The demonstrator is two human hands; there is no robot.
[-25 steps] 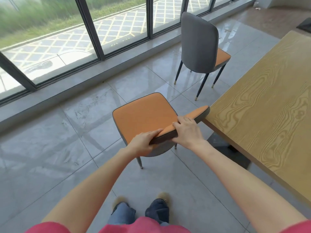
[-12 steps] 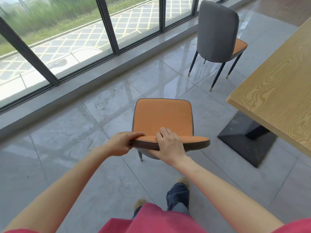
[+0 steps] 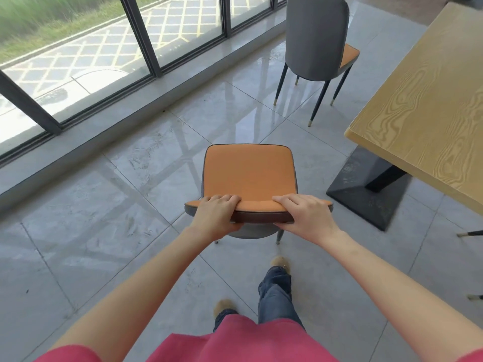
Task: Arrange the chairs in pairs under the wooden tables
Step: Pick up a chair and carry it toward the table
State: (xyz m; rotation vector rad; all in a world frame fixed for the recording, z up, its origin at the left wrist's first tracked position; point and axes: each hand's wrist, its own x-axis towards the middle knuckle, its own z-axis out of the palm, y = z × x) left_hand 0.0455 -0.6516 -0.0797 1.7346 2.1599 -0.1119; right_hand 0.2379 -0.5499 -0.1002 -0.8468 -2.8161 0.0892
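Both hands, left hand (image 3: 215, 214) and right hand (image 3: 304, 218), still gripping chair (image 3: 249, 176) backrest, now squared beside table (image 3: 428, 100)

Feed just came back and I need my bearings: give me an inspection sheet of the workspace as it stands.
Surface: grey tiled floor, glossy.
Job's things: near chair, orange seat, out in the open; second chair stands by the wooden table, its back towards us.
Clutter: nothing seen.
Hands: left hand and right hand both grip the top of the near chair's backrest.
Cables: nothing seen.
Surroundings: big windows on the left; black table base; two more chair feet at the right edge.
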